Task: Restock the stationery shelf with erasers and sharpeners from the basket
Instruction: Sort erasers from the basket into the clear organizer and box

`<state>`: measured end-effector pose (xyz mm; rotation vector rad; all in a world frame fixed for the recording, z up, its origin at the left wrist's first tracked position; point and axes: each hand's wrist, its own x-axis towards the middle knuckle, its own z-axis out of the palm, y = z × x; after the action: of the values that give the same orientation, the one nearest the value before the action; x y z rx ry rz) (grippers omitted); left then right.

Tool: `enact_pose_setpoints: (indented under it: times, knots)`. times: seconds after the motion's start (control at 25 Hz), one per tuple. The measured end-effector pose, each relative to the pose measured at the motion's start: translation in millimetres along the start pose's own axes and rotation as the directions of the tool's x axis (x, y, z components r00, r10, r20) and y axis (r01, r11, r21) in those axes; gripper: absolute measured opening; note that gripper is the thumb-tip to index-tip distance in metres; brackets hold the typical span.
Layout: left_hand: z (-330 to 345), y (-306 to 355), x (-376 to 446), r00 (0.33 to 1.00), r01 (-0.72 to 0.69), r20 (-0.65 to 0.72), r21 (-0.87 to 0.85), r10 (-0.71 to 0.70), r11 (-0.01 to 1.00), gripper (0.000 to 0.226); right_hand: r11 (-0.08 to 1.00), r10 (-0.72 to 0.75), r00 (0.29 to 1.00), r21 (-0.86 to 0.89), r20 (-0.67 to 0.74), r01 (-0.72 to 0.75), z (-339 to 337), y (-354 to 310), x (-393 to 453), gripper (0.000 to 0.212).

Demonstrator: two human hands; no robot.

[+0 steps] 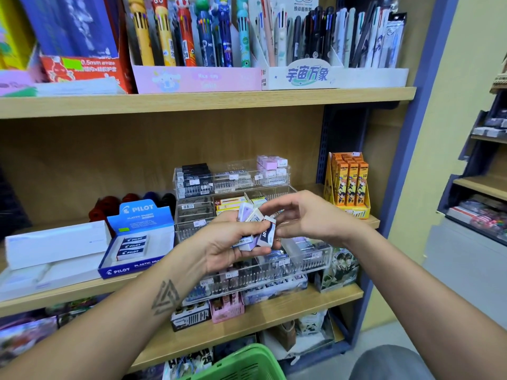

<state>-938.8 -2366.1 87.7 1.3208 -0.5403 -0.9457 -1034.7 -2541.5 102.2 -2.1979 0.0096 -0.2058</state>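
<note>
- Erasers [133,246] are already lying in the Pilot box [137,242], partly filled.
- Several erasers [256,229] are being gripped by the left hand [227,242].
- One is being pinched by the right hand [299,218]; shelving is judged unfinished.
- The basket [241,363] is being kept below.

You have two hands in view: your left hand [219,242] holds a bunch of about four erasers [256,227], and your right hand [307,215] reaches in beside them. Left of centre, the open blue Pilot box [137,242] shows three erasers in a row. At the right, the orange display box [347,185] shows three packs across its front. One green basket [244,363] sits at the bottom edge. Two wooden shelf boards [208,101] cross the frame.
</note>
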Motion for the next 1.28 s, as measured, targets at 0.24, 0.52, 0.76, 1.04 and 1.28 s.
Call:
enact_pose_setpoints:
  times: [0.24, 0.52, 0.76, 1.04, 1.28]
  knots:
    - [-8.7, 5.6, -3.0, 1.000, -0.005, -0.008, 0.041, 0.005, 0.999, 0.023, 0.993, -0.033, 0.997, -0.118, -0.067, 0.025, 4.3, -0.4, 6.9, 0.035]
    - [-62.3, 20.6, -28.5, 0.976, -0.044, -0.208, 0.130, 0.071, 0.991, 0.023, 0.970, -0.097, 0.994, -0.231, -0.056, 0.082, 35.4, -29.6, 38.4, 0.032]
    - [-119.7, 24.7, -67.3, 0.902, -0.189, -0.372, 0.111, 0.217, 0.976, 0.006, 0.990, -0.124, 0.986, -0.080, -0.115, 0.116, 99.7, -69.8, 96.3, 0.041]
    - [-182.7, 19.5, -93.1, 0.747, -0.325, -0.587, 0.088, 0.312, 0.942, 0.016, 0.945, 0.060, 0.998, 0.321, -0.012, -0.053, 179.2, -111.9, 150.7, 0.043]
    - [-218.2, 8.2, -106.6, 0.738, -0.170, -0.643, 0.115, 0.204, 0.979, 0.008, 0.824, -0.072, 0.988, -0.549, 0.140, 0.138, 193.2, -112.5, 183.6, 0.033]
